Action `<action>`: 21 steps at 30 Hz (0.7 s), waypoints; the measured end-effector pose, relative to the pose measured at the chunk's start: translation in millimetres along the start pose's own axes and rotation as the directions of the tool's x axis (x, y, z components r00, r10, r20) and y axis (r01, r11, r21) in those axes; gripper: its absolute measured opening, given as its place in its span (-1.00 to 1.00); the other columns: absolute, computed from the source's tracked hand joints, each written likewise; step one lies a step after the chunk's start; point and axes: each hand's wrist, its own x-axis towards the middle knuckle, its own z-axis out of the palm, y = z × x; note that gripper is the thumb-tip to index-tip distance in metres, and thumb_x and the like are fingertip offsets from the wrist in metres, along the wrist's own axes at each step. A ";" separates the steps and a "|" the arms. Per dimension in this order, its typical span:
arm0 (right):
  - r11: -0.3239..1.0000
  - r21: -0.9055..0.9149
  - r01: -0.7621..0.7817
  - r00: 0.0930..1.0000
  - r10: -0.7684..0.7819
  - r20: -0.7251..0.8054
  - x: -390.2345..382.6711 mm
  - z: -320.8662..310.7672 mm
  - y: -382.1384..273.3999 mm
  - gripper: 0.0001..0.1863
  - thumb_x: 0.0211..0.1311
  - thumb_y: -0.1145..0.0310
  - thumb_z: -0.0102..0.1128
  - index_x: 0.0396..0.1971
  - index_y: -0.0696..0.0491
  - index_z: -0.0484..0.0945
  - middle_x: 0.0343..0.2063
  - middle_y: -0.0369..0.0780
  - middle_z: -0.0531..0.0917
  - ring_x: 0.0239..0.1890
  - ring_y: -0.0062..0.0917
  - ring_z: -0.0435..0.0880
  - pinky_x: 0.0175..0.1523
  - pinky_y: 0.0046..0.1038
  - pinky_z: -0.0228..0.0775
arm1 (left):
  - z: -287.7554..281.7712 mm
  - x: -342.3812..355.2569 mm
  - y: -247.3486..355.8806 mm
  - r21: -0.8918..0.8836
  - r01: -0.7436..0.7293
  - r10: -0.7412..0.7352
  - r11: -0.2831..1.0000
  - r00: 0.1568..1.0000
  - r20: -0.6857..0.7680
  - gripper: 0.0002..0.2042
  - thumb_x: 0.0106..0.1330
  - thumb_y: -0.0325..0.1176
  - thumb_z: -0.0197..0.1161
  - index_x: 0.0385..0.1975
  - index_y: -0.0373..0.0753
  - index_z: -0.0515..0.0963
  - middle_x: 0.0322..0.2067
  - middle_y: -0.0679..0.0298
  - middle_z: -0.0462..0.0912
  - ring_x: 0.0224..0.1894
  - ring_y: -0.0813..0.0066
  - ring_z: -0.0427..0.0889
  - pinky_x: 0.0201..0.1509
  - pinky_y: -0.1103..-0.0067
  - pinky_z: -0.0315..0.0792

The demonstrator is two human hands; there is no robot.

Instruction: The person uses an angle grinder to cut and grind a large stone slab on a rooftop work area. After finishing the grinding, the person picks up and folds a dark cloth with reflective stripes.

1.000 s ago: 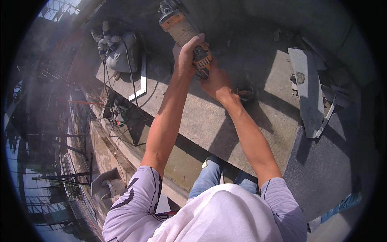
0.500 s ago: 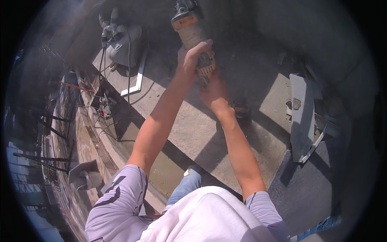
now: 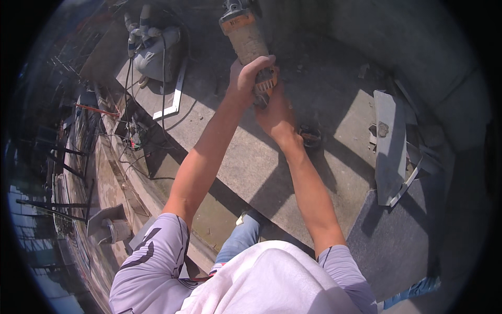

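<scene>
An angle grinder (image 3: 248, 44), orange and dark and coated in dust, is held out at arm's length near the top of the view. My left hand (image 3: 248, 78) is wrapped round its body. Behind it, my right hand (image 3: 275, 114) is closed round the rear end of the grinder. The tool's front end reaches the upper edge of the picture, and its disc cannot be made out. Beneath my arms lies a sunlit concrete slab (image 3: 250, 166) crossed by shadows.
On the left, a white L-shaped strip (image 3: 172, 104) lies near a pale sack (image 3: 157, 57) and hanging dark cables (image 3: 128, 94). Grey stone offcuts (image 3: 389, 149) lean at the right above a dark slab (image 3: 392, 246). A bucket (image 3: 117, 230) stands at the lower left.
The haze of dust has thinned a little. The grinder and both hands have shifted slightly up and left in the view, and the surroundings have shifted slightly too. Both grips stay the same.
</scene>
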 end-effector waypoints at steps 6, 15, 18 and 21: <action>1.000 0.017 0.007 1.000 -0.007 -0.001 -5.2 -1.7 9.7 -0.30 0.36 0.32 0.40 0.39 0.22 0.31 -0.05 0.26 0.80 0.07 0.20 0.80 0.14 0.09 0.68 | 5.9 -3.6 -11.6 -0.007 -0.016 0.015 1.000 0.999 -0.037 -0.73 0.33 -0.39 0.52 -0.08 -0.33 0.64 -0.25 0.17 0.74 -0.23 0.35 0.82 -0.15 0.40 0.73; 1.000 -0.023 -0.005 1.000 0.005 0.009 -14.4 -3.1 9.9 -0.32 0.37 0.32 0.37 0.38 0.23 0.32 -0.03 0.25 0.80 0.08 0.21 0.80 0.14 0.08 0.67 | 8.9 -10.7 -13.4 0.019 -0.003 0.004 1.000 0.999 -0.051 -0.73 0.41 -0.34 0.47 -0.02 -0.33 0.64 -0.23 0.15 0.75 -0.20 0.32 0.82 -0.11 0.38 0.74; 0.999 -0.023 -0.034 0.999 0.034 0.013 -14.7 -4.3 6.4 -0.32 0.37 0.32 0.36 0.39 0.23 0.32 -0.03 0.26 0.79 0.08 0.22 0.80 0.14 0.08 0.68 | 9.0 -11.3 -13.1 0.030 -0.009 0.010 1.000 0.999 -0.046 -0.74 0.42 -0.32 0.46 -0.02 -0.32 0.65 -0.23 0.16 0.75 -0.19 0.32 0.81 -0.11 0.38 0.74; 0.999 -0.049 -0.003 1.000 0.003 -0.006 -13.2 -2.1 5.7 -0.31 0.37 0.30 0.37 0.39 0.24 0.31 -0.04 0.27 0.79 0.06 0.24 0.79 0.12 0.09 0.69 | 6.8 -8.6 -12.5 0.025 -0.010 0.011 1.000 0.999 -0.051 -0.75 0.43 -0.32 0.45 -0.03 -0.32 0.65 -0.22 0.16 0.75 -0.19 0.32 0.81 -0.10 0.39 0.72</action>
